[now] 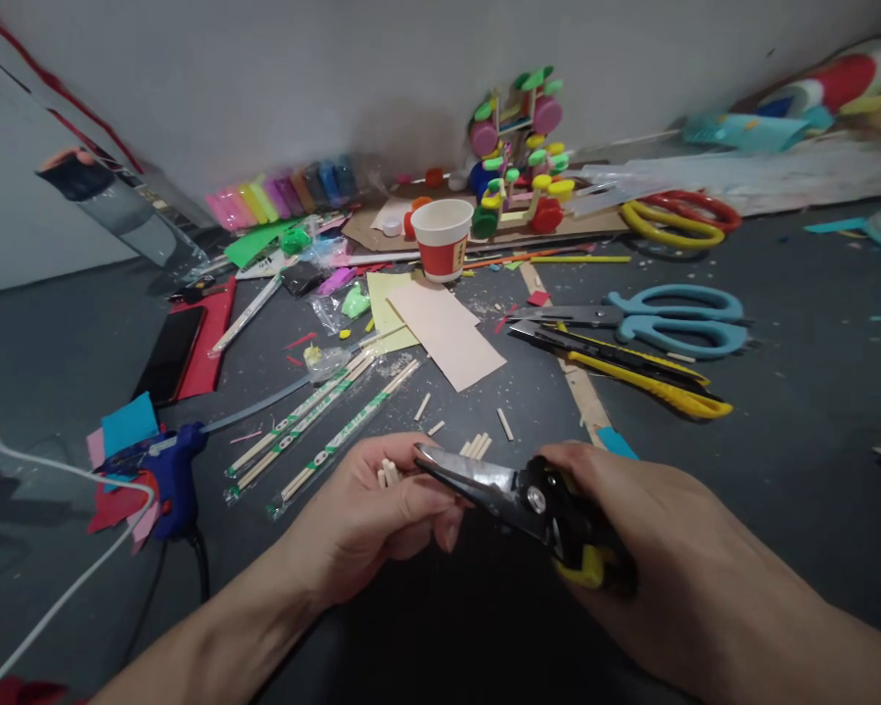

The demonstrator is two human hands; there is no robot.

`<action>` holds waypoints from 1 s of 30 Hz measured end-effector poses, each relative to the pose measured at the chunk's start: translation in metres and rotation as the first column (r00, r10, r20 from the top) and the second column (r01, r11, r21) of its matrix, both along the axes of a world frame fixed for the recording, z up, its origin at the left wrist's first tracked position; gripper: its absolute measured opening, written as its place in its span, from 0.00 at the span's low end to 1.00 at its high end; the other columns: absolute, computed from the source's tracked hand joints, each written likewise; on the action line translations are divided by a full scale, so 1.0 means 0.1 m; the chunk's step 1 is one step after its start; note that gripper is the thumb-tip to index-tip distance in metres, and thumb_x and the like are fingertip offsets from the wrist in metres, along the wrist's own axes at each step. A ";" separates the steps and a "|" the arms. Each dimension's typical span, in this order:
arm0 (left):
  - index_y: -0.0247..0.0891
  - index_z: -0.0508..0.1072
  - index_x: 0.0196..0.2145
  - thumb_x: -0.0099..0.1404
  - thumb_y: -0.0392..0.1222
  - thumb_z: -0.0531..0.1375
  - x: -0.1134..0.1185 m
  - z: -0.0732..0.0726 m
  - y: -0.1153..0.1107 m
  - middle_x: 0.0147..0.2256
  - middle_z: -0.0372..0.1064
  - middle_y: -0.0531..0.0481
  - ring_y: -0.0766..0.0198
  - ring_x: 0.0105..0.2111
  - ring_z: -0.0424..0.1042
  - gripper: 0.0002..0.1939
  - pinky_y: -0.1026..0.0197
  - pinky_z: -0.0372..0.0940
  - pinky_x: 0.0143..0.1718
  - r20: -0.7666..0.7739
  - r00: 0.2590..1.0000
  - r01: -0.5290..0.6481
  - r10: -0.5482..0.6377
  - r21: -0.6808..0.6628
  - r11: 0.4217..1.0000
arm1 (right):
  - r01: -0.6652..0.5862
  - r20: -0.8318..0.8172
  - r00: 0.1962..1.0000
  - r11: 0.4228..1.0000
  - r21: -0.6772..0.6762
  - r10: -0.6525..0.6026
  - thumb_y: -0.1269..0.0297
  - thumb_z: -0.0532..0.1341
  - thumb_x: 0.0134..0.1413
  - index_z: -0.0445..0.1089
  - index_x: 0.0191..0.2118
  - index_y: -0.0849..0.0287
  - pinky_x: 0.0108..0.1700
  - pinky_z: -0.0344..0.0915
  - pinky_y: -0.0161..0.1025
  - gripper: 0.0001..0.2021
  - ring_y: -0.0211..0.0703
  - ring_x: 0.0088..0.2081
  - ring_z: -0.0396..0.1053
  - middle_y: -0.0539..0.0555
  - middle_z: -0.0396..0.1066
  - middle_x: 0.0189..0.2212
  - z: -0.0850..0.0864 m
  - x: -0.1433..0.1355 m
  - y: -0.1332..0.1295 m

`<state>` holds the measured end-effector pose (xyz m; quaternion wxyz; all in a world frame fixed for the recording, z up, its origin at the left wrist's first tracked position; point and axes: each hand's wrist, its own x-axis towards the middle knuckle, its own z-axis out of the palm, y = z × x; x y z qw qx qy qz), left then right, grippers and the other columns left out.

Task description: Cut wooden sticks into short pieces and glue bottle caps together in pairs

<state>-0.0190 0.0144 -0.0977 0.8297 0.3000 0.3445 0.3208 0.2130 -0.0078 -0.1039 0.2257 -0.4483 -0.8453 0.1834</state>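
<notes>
My left hand (382,514) is closed around several short wooden stick pieces (388,474), whose ends show between thumb and fingers. Black-and-yellow cutters (535,499) are gripped in my right hand (653,558); their blades point left and reach over the fingertips of my left hand. Just behind the blades lie several more short stick pieces (476,446). Single cut pieces (505,424) are scattered on the dark table beyond. Whether a stick sits between the blades cannot be made out.
Wrapped chopsticks (345,431) and a blue glue gun (176,480) lie left. A paper cup (441,240) stands behind beige paper (447,333). Blue scissors (682,318) and a yellow utility knife (646,377) lie right. Colourful clay models (521,166) stand by the wall.
</notes>
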 end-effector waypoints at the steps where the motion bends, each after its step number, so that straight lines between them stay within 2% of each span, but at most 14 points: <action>1: 0.34 0.74 0.30 0.59 0.43 0.69 0.00 0.00 0.00 0.20 0.68 0.55 0.79 0.14 0.44 0.10 0.72 0.38 0.15 0.021 1.000 -0.011 0.010 0.015 1.000 | 0.002 -0.018 1.000 1.000 -0.019 -0.002 0.71 0.54 0.52 0.61 0.46 0.54 0.27 0.64 0.36 0.14 0.42 0.28 0.72 0.49 0.72 0.30 0.01 0.00 0.01; 4: 0.36 0.75 0.33 0.60 0.43 0.69 0.00 0.00 0.00 0.20 0.69 0.56 0.79 0.14 0.42 0.09 0.73 0.39 0.14 0.085 0.995 -0.059 0.055 0.045 0.997 | 0.010 -0.063 0.998 0.996 -0.092 -0.016 0.69 0.55 0.55 0.61 0.49 0.54 0.29 0.66 0.34 0.15 0.40 0.30 0.73 0.48 0.73 0.32 0.05 0.02 0.03; 10: 0.36 0.73 0.33 0.60 0.41 0.70 0.01 -0.02 0.02 0.20 0.71 0.56 0.80 0.13 0.42 0.09 0.74 0.39 0.14 0.121 0.987 -0.116 0.107 0.076 0.990 | 0.004 -0.030 1.000 0.993 -0.122 -0.008 0.68 0.58 0.53 0.60 0.51 0.53 0.31 0.68 0.36 0.18 0.43 0.34 0.74 0.50 0.73 0.36 0.03 0.03 0.03; 17: 0.37 0.73 0.32 0.62 0.37 0.68 0.03 -0.05 0.00 0.22 0.75 0.53 0.80 0.13 0.45 0.07 0.75 0.42 0.14 0.179 0.976 -0.140 0.122 0.088 0.986 | -0.012 -0.006 1.000 0.997 -0.078 0.011 0.70 0.55 0.51 0.61 0.47 0.54 0.29 0.67 0.38 0.16 0.44 0.31 0.73 0.51 0.73 0.35 0.03 -0.01 0.01; 21: 0.37 0.72 0.31 0.62 0.35 0.67 0.05 -0.05 -0.02 0.24 0.76 0.52 0.79 0.14 0.50 0.06 0.75 0.43 0.15 0.176 0.973 -0.167 0.150 0.086 0.982 | -0.012 0.022 1.000 0.999 -0.051 0.013 0.71 0.54 0.49 0.61 0.45 0.54 0.27 0.66 0.37 0.15 0.43 0.29 0.73 0.51 0.73 0.33 0.04 -0.01 -0.02; 26: 0.36 0.71 0.31 0.60 0.39 0.69 0.06 -0.06 -0.01 0.23 0.76 0.53 0.80 0.13 0.43 0.10 0.74 0.41 0.14 0.171 0.977 -0.147 0.129 0.099 0.984 | -0.005 0.012 1.000 1.000 0.011 0.005 0.72 0.53 0.50 0.60 0.46 0.53 0.27 0.64 0.36 0.16 0.44 0.29 0.73 0.49 0.73 0.31 0.01 0.01 -0.04; 30: 0.37 0.73 0.31 0.61 0.41 0.69 0.06 -0.05 0.01 0.22 0.76 0.54 0.80 0.13 0.41 0.08 0.74 0.40 0.13 0.184 0.975 -0.155 0.128 0.145 0.977 | -0.002 -0.069 0.998 0.995 -0.103 -0.005 0.70 0.55 0.55 0.61 0.47 0.52 0.27 0.63 0.35 0.14 0.41 0.29 0.72 0.47 0.72 0.31 0.03 0.03 0.00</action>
